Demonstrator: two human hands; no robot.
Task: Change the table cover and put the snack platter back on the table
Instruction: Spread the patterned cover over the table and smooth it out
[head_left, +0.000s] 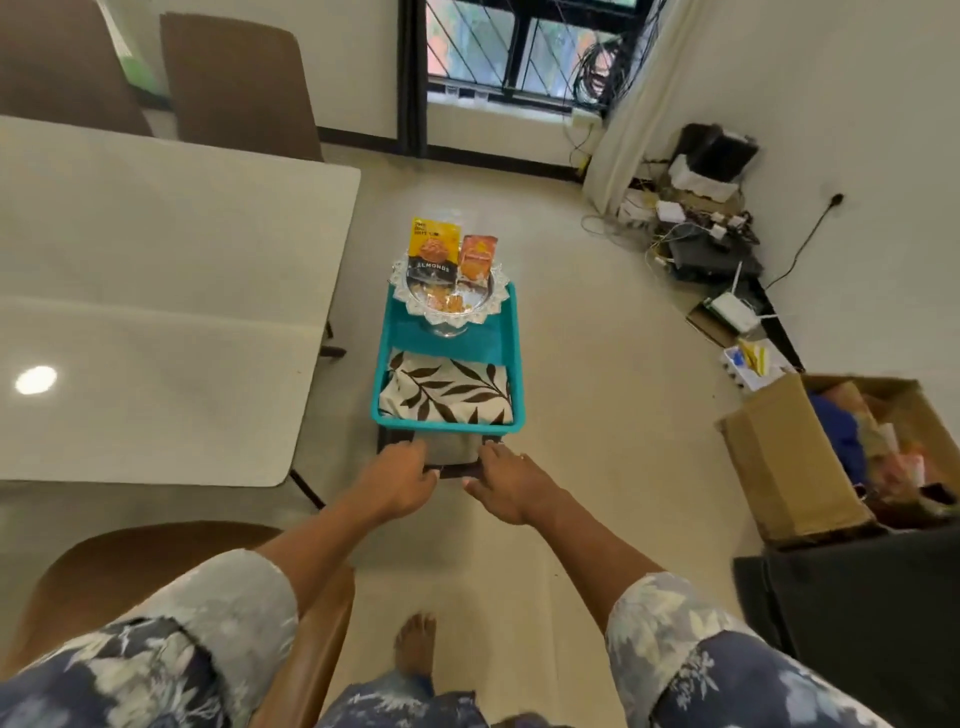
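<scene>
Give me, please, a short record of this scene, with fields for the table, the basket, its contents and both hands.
table: table, pale top, at the left
basket: teal basket, on a dark stand beside the table
cloth: folded leaf-print cloth, in the basket's near half
platter: silver snack platter, on the basket's far half, not on the table
packets: almonds packet and orange packet, upright on the platter
left hand: left hand holds the stand's near edge
right hand: right hand does likewise

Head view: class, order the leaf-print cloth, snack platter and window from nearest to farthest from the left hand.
From the left hand:
1. leaf-print cloth, near end of the teal basket.
2. snack platter, basket's far end.
3. window, far wall.
</scene>
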